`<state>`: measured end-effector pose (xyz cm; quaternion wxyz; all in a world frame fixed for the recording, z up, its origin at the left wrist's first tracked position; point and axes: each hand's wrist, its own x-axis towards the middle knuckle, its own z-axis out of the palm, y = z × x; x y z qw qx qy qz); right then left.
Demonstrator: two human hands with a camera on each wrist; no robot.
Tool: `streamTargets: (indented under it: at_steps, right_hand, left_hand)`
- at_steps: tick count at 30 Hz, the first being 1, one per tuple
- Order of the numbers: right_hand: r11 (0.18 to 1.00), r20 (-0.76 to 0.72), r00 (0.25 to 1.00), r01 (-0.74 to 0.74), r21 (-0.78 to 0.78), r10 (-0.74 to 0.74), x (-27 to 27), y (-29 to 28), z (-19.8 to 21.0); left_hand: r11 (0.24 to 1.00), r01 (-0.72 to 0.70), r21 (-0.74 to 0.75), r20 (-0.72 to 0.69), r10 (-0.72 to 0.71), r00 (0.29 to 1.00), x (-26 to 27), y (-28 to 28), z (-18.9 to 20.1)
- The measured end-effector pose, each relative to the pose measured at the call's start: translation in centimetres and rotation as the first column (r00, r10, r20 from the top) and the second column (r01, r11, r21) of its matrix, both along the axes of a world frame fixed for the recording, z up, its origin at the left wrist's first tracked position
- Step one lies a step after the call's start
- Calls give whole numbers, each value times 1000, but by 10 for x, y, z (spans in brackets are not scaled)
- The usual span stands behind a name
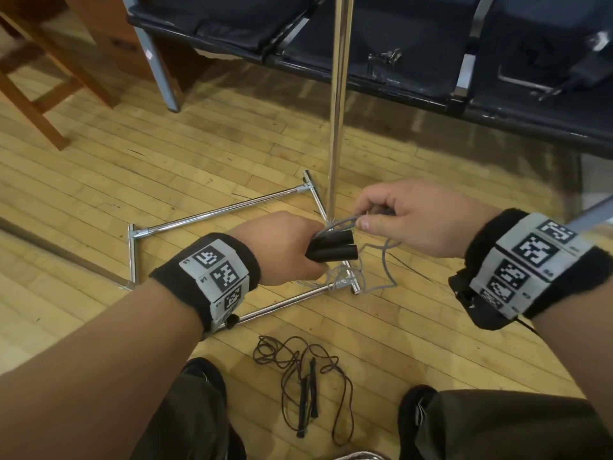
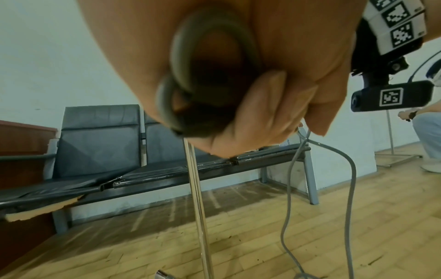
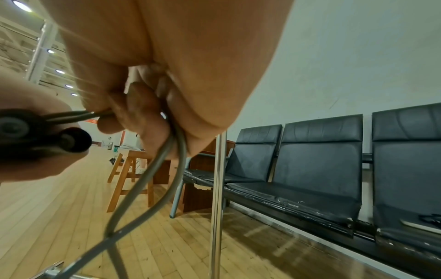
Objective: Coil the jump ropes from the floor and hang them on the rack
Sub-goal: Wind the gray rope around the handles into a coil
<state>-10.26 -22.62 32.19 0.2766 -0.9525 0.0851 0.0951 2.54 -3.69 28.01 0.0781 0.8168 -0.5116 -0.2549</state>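
The left hand is wrapped around both black handles of the grey rope, fingers curled tight so the pair stays together as one bundle. Just to its right, the right hand pinches a loop of grey cord between thumb and curled fingers, close to where it leaves the handles. That looks like the start of a coil: one hand anchors, the other feeds loops across. The slack hangs down from both hands and trails over the near bar of the rack, whose chrome post rises just beyond the hands. Held low over the base, the rope has little room to swing, but the trailing cord could snag on the bar.

A black rope lies in a loose tangle on the floor, near the person's feet, untouched. Farther off stand a row of dark seats and, to the left, a wooden stool.
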Motion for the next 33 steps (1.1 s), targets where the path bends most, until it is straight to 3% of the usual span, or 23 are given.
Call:
streamTargets:
  at_steps: [5,9,16,20,27,30,33]
  right_hand:
    - [998,48,997,56,0,-56,-2,-7,-2]
    - [998,-98,994,44,34,-40,-3,-1,-13]
    - [946,-241,951,-246,-209,194,4,24,-4]
    - [911,-206,953,-277,-305,221,2,28,8]
    - [934,-189,958,-258,-248,214,-6,27,11]
    - [960,-226,951,-246,-132,212,-8,21,8]
    - [982,-241,952,-179,66,190,-11,7,2]
  left_hand:
    - [992,-26,-127,-93,14,996,-2,-1,5]
    - [968,-143,-207,-153,113,982,-1,-4,5]
    - [972,-230,-37,-77,227,971,-2,-9,-5]
    - [977,-207,52,-10,208,978,-11,-12,-12]
    - [973,-55,226,95,34,995,-34,-15,-10]
    - [962,59,268,80,-84,993,-45,-12,-12]
    - [968,130,213,42,-142,989,-48,-6,-8]
